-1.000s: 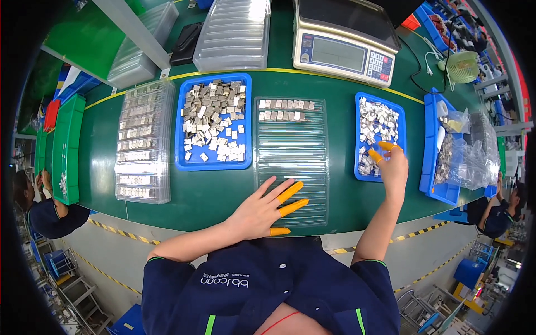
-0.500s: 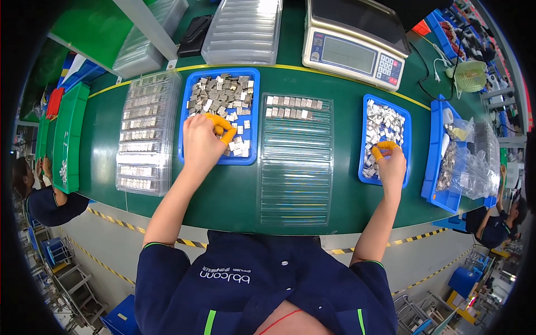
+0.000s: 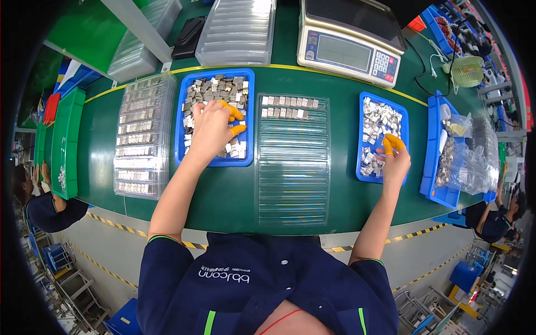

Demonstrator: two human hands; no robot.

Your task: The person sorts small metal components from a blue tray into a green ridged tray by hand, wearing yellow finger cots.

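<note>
My left hand [image 3: 211,131], with yellow finger cots on its thumb and finger, reaches over the left blue tray [image 3: 250,120] of small silver metal parts [image 3: 215,89]. Its thumb and forefinger are spread apart above the parts, and I see nothing between them. Over the right blue tray [image 3: 360,151], my right hand [image 3: 396,162] has its yellow-covered fingers drawn together at the small white-and-silver parts [image 3: 381,120]. Whatever those fingers pinch is too small to make out. Between the trays lies a clear ribbed plastic tray [image 3: 293,178], its two farthest rows holding small metal parts [image 3: 290,107].
Filled clear trays [image 3: 142,134] are stacked at the left, beside a green bin [image 3: 67,145]. A weighing scale [image 3: 349,50] and more clear trays [image 3: 237,33] stand at the back. A blue bin [image 3: 430,151] with plastic bags is at the far right. Other people sit at both sides.
My left hand has shifted slightly, and its thumb and forefinger have spread wider. The right hand has moved a little within its tray, with its fingers closer together. The whole view has shifted slightly.
</note>
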